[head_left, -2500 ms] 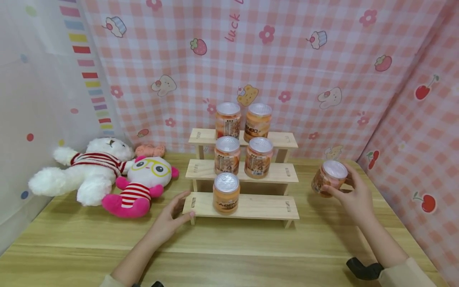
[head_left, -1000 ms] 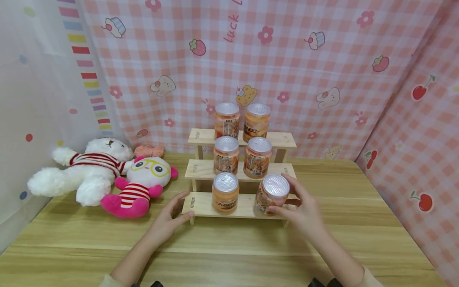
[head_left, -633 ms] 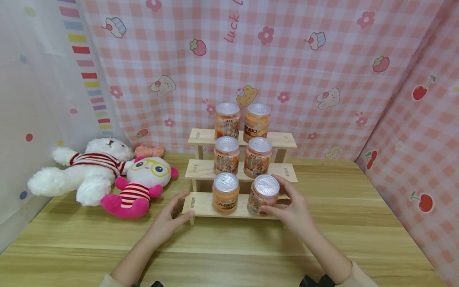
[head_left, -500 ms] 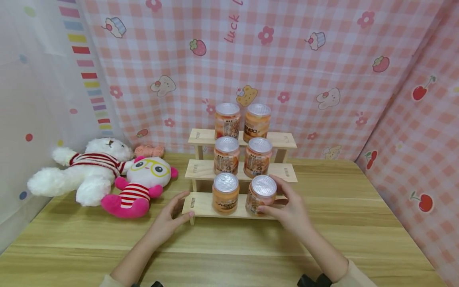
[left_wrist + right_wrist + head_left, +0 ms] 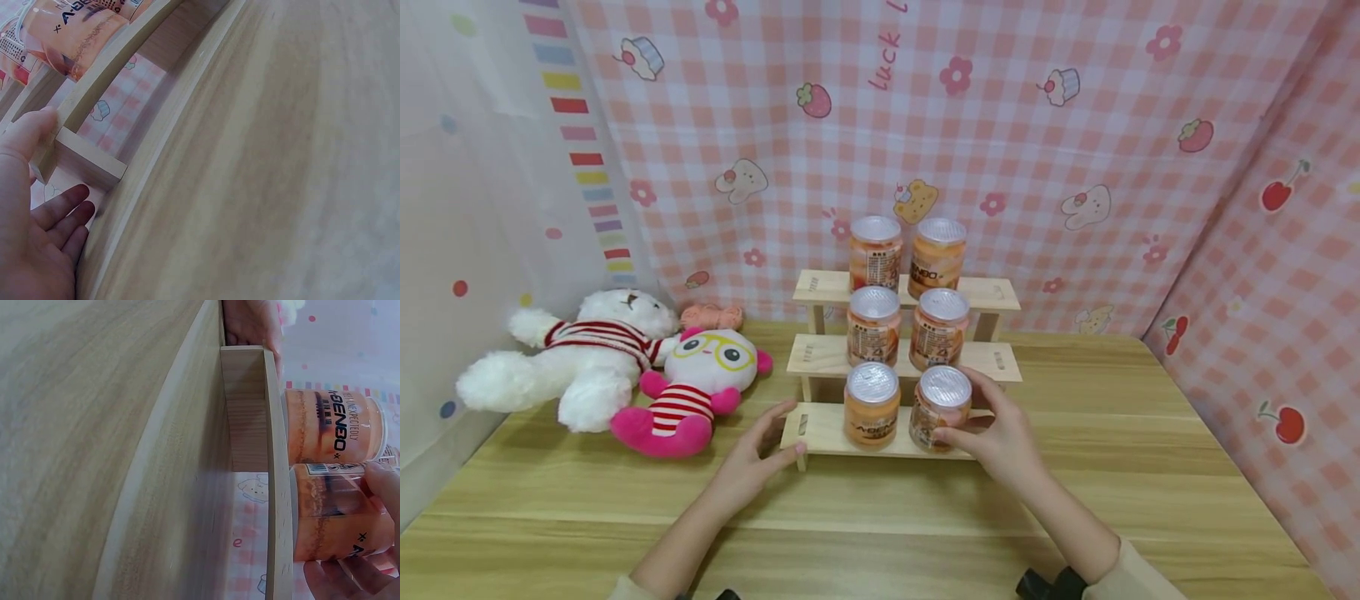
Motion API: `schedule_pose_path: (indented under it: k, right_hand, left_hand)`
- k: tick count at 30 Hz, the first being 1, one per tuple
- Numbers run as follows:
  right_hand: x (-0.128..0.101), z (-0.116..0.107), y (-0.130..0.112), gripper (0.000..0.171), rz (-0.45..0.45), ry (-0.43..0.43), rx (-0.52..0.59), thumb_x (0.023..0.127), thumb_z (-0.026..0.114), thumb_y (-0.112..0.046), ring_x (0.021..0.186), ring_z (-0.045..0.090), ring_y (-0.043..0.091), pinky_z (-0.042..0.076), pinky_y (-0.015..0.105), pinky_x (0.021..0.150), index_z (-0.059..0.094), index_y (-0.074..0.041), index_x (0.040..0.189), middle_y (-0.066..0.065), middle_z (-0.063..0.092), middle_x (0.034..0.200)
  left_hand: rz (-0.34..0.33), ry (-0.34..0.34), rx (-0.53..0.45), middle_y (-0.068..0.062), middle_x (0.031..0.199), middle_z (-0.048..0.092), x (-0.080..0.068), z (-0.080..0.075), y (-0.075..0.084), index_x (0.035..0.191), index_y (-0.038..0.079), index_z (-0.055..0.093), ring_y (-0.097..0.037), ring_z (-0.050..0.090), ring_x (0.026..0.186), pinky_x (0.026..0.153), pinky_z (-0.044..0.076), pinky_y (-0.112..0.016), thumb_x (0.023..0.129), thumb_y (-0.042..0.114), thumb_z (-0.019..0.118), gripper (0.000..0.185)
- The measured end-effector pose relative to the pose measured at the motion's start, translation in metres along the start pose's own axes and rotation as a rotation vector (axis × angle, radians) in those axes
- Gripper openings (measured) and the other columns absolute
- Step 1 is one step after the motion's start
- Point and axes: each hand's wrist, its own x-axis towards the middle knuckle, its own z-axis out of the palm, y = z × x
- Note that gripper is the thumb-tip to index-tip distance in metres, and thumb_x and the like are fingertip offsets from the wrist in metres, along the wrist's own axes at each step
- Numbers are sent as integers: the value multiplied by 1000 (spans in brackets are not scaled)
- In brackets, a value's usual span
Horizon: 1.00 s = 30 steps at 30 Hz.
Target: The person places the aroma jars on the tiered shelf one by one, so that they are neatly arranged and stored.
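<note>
A three-step wooden display shelf bears several clear jars with orange contents and silver lids. My left hand holds the left end of its lowest step, thumb at the front edge and index finger toward the back; the other fingers extend below the board in the left wrist view. At the right, my right hand grips a jar from its right side, thumb in front. This jar stands upright on the lowest step, close beside another jar. In the right wrist view the held jar appears to touch the board.
Two jars stand on the middle step and two on the top step. A white plush bear and a pink plush panda lie left on the wooden table. Pink checked cloth hangs behind and at the right.
My right hand has carried the jar from the table's right side leftward to the lowest step, then slid nearer the neighbouring jar. My left hand has stayed at the shelf's end.
</note>
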Motion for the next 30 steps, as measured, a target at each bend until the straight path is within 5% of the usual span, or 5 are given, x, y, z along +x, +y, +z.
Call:
schedule_pose_path:
  k: [20, 30]
  right_hand:
    - [-14, -16, 5, 61, -67, -11, -41, 80, 78, -9, 106, 57, 24, 52, 41, 81, 51, -9, 135, 11, 61, 118]
    - [-24, -60, 4, 48, -166, 102, -199, 87, 68, -1, 102, 57, 24, 48, 19, 80, 52, 0, 132, 15, 61, 119]
  left_hand:
    - [22, -10, 13, -21, 134, 50, 3, -2, 2, 143, 6, 40, -35, 46, 123, 103, 32, -51, 89, 21, 70, 64]
    - [24, 24, 17, -21, 137, 47, -5, -8, 26, 142, 1, 39, -37, 44, 125, 103, 35, -50, 90, 18, 69, 63]
